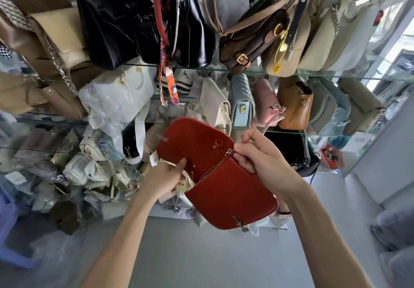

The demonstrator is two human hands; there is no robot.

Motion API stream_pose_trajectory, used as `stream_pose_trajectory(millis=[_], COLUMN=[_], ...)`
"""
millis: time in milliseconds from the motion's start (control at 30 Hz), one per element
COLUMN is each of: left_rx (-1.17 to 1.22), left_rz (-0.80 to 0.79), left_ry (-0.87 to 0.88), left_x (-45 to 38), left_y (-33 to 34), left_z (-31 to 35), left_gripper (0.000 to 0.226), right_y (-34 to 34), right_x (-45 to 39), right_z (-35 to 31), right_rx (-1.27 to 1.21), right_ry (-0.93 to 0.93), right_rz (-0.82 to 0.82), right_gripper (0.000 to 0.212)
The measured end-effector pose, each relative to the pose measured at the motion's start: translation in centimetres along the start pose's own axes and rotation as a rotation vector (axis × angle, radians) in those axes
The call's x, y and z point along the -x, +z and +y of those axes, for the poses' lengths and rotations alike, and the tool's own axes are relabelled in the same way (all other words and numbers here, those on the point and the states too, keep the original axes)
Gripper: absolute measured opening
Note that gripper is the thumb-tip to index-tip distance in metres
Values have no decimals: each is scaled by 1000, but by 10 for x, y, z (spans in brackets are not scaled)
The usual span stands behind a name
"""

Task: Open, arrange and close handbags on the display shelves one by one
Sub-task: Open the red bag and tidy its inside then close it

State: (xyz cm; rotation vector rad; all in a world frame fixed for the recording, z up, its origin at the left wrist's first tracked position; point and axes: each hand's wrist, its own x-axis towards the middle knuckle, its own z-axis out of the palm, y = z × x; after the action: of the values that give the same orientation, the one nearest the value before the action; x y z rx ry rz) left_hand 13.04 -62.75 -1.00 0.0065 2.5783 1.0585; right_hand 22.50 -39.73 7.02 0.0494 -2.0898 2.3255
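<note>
A red handbag [226, 195] hangs in the air in front of the glass shelves, its rounded flap [190, 144] thrown open upward so the suede-like inside shows. My left hand [167, 176] grips the lower left edge of the flap, thumb on its inner face. My right hand [259, 160] is curled at the bag's top right corner, fingers pinching at the metal zipper pull [230, 152]. The bag's red strap [158, 16] runs up past the top shelf. A small metal clasp [238, 220] sits near the bag's bottom edge.
Glass shelves [336, 76] hold many bags: black ones [112, 25] and a brown one [253, 39] on top, a light blue quilted bag [242, 99], a pink and a tan bag [295, 106] below. Wrapped white bags [112, 99] crowd the left. A grey floor [201, 254] lies beneath.
</note>
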Motion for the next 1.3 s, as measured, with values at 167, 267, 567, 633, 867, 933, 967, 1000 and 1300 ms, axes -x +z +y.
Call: stream_pose_trajectory(millis=[167, 267, 567, 633, 867, 933, 967, 1000, 1300], left_rx=[36, 40, -88, -125, 128, 243, 256, 246, -702], left_rz=[-36, -86, -160, -110, -556, -605, -606, -595, -72], left_ry=[455, 573, 743, 760, 548, 439, 396, 368, 395], left_x=[44, 51, 34, 32, 25, 21, 19, 17, -18], left_y=[-7, -7, -12, -14, -28, -27, -25, -22, -9], left_z=[54, 75, 88, 88, 84, 81, 81, 81, 63], left_gripper=[27, 17, 23, 9, 17, 18, 18, 18, 24], right_y=[5, 0, 0, 0, 4, 7, 9, 10, 16], right_x=[0, 0, 3, 5, 10, 9, 9, 8, 10], right_z=[5, 2, 0, 1, 7, 9, 10, 12, 19], right_rx=[71, 121, 187, 176, 146, 193, 211, 221, 2], right_ry=[20, 14, 1, 4, 6, 3, 3, 6, 32], right_rz=[18, 41, 114, 125, 152, 139, 141, 152, 301], right_gripper=[25, 24, 25, 25, 29, 29, 29, 29, 30])
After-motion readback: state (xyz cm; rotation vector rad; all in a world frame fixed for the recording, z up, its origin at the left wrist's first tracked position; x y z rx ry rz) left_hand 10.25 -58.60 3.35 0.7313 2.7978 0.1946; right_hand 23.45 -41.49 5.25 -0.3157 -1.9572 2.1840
